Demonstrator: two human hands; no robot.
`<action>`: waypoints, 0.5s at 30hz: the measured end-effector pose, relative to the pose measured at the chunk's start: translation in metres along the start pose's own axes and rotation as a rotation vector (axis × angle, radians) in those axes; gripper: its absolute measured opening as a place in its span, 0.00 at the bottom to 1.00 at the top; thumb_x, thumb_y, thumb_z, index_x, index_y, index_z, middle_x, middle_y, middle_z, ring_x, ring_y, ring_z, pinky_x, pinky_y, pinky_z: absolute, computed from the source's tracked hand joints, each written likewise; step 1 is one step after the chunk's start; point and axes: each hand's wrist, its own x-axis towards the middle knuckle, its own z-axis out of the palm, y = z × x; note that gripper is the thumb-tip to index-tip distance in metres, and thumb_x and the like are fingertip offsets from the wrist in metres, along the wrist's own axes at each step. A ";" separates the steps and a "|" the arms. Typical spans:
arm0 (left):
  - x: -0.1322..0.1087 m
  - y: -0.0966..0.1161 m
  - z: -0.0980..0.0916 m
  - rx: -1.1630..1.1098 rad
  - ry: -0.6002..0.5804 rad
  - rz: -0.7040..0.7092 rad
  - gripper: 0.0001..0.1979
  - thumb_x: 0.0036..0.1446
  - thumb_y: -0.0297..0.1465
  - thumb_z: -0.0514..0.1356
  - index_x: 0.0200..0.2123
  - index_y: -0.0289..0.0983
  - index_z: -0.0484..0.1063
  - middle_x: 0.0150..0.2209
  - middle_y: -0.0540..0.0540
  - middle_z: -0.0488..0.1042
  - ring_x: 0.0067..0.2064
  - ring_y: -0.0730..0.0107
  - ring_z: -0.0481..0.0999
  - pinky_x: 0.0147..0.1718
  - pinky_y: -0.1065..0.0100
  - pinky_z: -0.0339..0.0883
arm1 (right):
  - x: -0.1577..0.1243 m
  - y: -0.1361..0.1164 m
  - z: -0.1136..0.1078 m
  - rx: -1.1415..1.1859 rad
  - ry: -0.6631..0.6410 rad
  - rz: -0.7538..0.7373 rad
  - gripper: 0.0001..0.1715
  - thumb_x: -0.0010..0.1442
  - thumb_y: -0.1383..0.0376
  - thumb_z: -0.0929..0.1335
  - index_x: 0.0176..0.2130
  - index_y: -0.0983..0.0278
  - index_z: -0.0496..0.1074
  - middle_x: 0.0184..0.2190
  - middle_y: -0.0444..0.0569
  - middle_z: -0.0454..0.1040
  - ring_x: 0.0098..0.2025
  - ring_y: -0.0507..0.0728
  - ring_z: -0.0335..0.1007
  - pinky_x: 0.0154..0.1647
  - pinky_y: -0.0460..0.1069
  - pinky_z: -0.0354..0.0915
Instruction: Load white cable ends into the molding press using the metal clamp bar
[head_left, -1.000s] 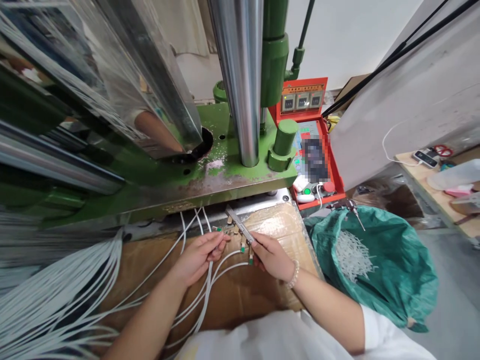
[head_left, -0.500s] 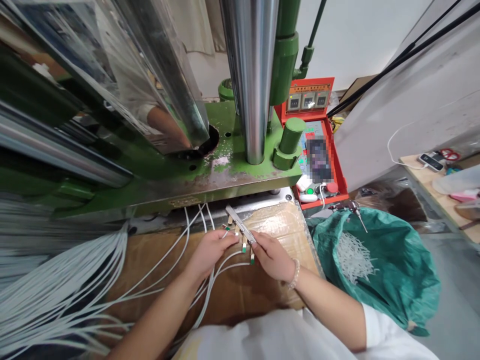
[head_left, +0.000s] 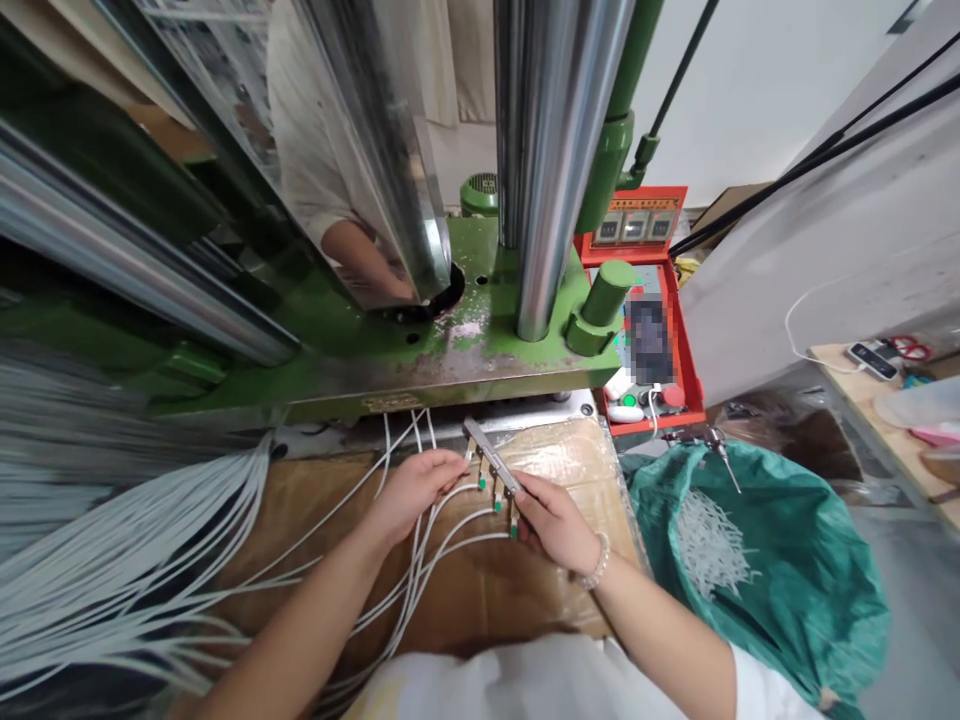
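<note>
A narrow metal bar [head_left: 491, 457] slants above the cardboard [head_left: 300, 500], with several small green-tipped connectors hanging along its lower side. White cables run from these connectors down to the left. My right hand [head_left: 559, 520] is closed on the bar's lower right end. My left hand [head_left: 421, 487] is pinched at the leftmost connector, near the bar's upper part; its fingertips partly hide that connector.
A green press [head_left: 465, 350] with steel columns stands just beyond my hands. Many white cables [head_left: 150, 540] lie at left. A red control box [head_left: 686, 385] and a green sack [head_left: 810, 560] of white scraps are at right.
The whole view has shifted, so the scene sits slightly right and lower. My left hand's fingers have moved slightly away from the second connector, towards the leftmost one.
</note>
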 end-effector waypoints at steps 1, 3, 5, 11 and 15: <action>0.001 0.000 0.001 -0.006 0.014 -0.018 0.18 0.38 0.44 0.65 0.24 0.34 0.71 0.20 0.53 0.67 0.22 0.76 0.61 0.22 0.74 0.52 | 0.000 0.000 0.000 0.004 0.001 0.000 0.25 0.65 0.52 0.60 0.52 0.65 0.69 0.17 0.40 0.62 0.14 0.46 0.54 0.13 0.41 0.52; 0.002 0.000 0.002 -0.034 0.034 -0.036 0.16 0.38 0.42 0.65 0.24 0.34 0.73 0.22 0.50 0.71 0.24 0.74 0.65 0.24 0.73 0.57 | 0.000 0.000 0.000 0.007 0.000 0.005 0.25 0.65 0.52 0.60 0.52 0.65 0.69 0.17 0.40 0.62 0.14 0.46 0.54 0.14 0.41 0.52; 0.003 -0.001 0.003 -0.040 0.049 -0.030 0.15 0.38 0.41 0.65 0.24 0.35 0.74 0.24 0.48 0.74 0.26 0.70 0.69 0.27 0.71 0.61 | 0.001 0.000 -0.001 0.001 -0.006 0.013 0.24 0.66 0.52 0.60 0.52 0.64 0.68 0.17 0.40 0.62 0.15 0.46 0.54 0.14 0.41 0.53; 0.002 -0.002 0.007 0.112 0.098 0.065 0.15 0.43 0.42 0.60 0.23 0.35 0.72 0.23 0.48 0.73 0.26 0.68 0.69 0.26 0.70 0.60 | 0.001 -0.001 -0.001 -0.214 -0.008 -0.114 0.21 0.67 0.55 0.57 0.50 0.63 0.69 0.24 0.44 0.65 0.20 0.49 0.61 0.23 0.45 0.62; -0.002 -0.001 0.004 0.341 0.115 0.243 0.16 0.50 0.43 0.56 0.24 0.36 0.72 0.25 0.46 0.72 0.30 0.62 0.70 0.31 0.67 0.62 | -0.003 -0.003 -0.006 -0.254 -0.028 -0.162 0.22 0.67 0.54 0.58 0.51 0.62 0.69 0.30 0.47 0.70 0.21 0.50 0.63 0.24 0.46 0.64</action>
